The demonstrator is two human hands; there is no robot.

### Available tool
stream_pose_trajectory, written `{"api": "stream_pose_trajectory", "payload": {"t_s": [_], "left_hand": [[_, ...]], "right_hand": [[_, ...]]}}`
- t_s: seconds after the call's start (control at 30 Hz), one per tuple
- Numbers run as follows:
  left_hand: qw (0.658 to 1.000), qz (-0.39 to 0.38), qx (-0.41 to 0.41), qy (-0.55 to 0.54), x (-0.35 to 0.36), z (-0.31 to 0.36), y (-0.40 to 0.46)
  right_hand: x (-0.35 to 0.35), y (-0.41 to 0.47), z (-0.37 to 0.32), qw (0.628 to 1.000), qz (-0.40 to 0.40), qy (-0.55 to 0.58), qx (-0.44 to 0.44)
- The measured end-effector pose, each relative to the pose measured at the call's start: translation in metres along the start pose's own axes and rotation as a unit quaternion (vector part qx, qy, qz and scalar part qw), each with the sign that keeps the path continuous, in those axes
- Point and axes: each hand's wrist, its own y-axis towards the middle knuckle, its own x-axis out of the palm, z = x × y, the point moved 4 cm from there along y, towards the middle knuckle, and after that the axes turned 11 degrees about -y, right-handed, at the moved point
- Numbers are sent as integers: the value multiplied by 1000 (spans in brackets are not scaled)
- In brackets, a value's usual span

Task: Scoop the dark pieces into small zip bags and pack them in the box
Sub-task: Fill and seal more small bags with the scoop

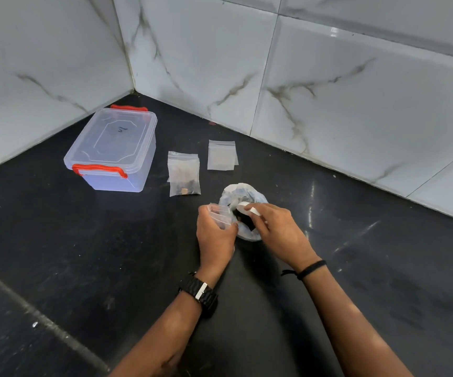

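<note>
Head view: left hand (pixel 214 235) pinches a small zip bag (pixel 221 214) by its mouth; right hand (pixel 277 231) grips a white scoop (pixel 243 206) over dark pieces (pixel 243 219) in a plastic bag (pixel 243 193). Behind them on the table (pixel 83 254) lie a filled bag (pixel 184 174), empty bags (pixel 222 155) and the lidded box (pixel 113 151).

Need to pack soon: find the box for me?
Head view, far left: the box sits lidded on the counter near the wall corner, left of the filled bag.
</note>
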Motion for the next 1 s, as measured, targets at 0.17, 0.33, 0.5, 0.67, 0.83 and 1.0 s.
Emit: {"api": "stream_pose_trajectory", "payload": {"t_s": [0.17,0.33,0.5,0.67,0.83,1.0], "left_hand": [[1000,7,3,-7,1,1,4],[999,-25,-32,-11,4,-2,4],[998,-49,-47,-17,5,-1,7],[997,-39,-51,-39,6,-5,5],[996,-38,-54,-54,9,-4,2],[997,-35,-47,-59,8,-3,3]], "right_hand": [[0,-3,7,999,40,15,20],[4,0,7,998,38,21,36],[7,5,12,991,35,59,117],[4,3,18,971,35,140,189],[9,-1,10,998,36,-11,59],[9,-5,6,998,35,7,56]]}}
